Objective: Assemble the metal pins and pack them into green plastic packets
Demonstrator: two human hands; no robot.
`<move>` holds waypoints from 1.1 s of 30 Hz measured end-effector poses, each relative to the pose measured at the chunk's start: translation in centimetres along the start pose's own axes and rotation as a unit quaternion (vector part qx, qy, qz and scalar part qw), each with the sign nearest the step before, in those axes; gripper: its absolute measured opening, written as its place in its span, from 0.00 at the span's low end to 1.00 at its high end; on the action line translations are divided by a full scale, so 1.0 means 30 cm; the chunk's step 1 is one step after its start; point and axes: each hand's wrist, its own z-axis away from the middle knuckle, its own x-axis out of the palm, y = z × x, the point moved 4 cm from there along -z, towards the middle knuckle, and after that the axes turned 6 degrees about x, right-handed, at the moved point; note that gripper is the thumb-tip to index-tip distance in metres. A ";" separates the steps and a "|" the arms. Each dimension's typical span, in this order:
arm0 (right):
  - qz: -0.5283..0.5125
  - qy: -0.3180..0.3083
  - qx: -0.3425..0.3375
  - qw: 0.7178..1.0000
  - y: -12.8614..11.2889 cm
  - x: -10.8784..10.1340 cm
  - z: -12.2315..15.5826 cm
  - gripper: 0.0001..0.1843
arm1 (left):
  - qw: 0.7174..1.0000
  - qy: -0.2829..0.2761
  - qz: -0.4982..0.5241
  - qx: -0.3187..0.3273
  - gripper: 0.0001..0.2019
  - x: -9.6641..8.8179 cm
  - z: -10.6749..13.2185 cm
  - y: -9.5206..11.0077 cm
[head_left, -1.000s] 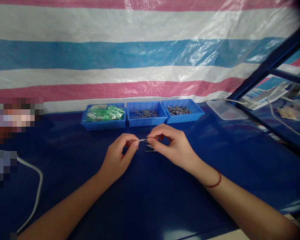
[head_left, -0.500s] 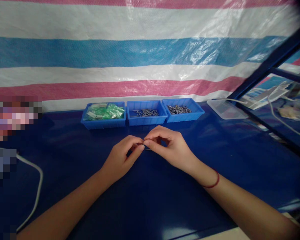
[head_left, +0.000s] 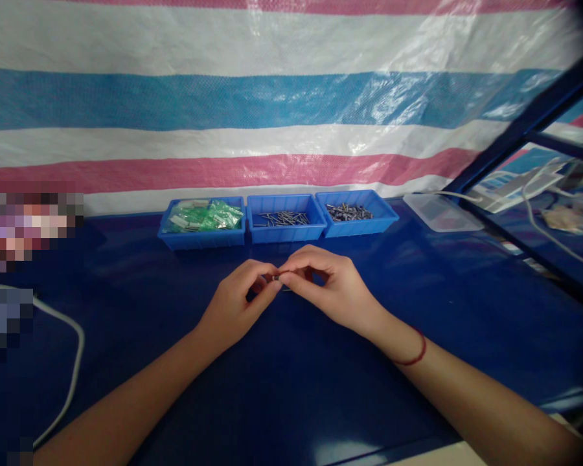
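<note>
My left hand (head_left: 238,301) and my right hand (head_left: 333,285) meet fingertip to fingertip over the blue table. Between the pinched thumbs and forefingers a small metal part (head_left: 275,277) just shows; most of it is hidden, so its kind is unclear. Both hands are closed at this spot. Just below the right thumb a thin metal rod-like piece (head_left: 286,290) peeks out; whether it lies on the table or is held, I cannot tell. Beyond the hands, the middle blue bin (head_left: 286,234) holds long thin metal screws or pins, and the right blue bin (head_left: 362,228) holds short metal pieces.
The left blue bin (head_left: 201,241) holds clear bags with green contents. A translucent plastic lid (head_left: 442,213) lies right of the bins. A white cable (head_left: 80,349) curves along the left, and a dark blue frame (head_left: 519,136) slants at right. Striped sheeting (head_left: 272,103) hangs behind.
Both hands stay almost in place. The fingertips have shifted slightly, and a bit of the small metal part now shows between them.
</note>
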 end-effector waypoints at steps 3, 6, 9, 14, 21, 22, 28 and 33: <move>0.004 -0.003 -0.001 1.000 0.001 0.000 0.001 0.04 | 1.000 0.004 0.006 -0.004 0.04 0.000 0.000 -0.004; 0.008 -0.004 -0.002 1.000 0.003 0.001 -0.002 0.04 | 1.000 0.022 0.016 -0.011 0.03 -0.005 0.000 -0.006; 0.021 -0.008 0.002 1.000 0.010 0.001 -0.008 0.05 | 0.999 0.037 0.007 -0.006 0.02 -0.012 0.001 -0.004; 0.093 -0.033 -0.041 0.994 0.019 0.007 -0.011 0.06 | 0.999 0.045 -0.005 0.009 0.02 -0.011 0.006 -0.009; -0.026 0.106 0.093 0.990 0.110 -0.055 -0.039 0.10 | 0.998 0.003 -0.062 0.023 0.28 0.021 0.012 -0.019; -0.076 0.145 0.127 0.978 0.131 -0.077 -0.045 0.10 | 0.995 -0.023 -0.089 0.038 0.25 0.028 0.011 -0.012; -0.316 0.278 0.250 0.872 0.224 -0.195 -0.075 0.15 | 0.962 -0.161 -0.187 0.115 0.15 0.055 0.014 0.024; -0.345 0.253 0.300 0.853 0.233 -0.182 -0.069 0.11 | 0.963 -0.180 -0.174 0.105 0.15 0.062 0.012 0.020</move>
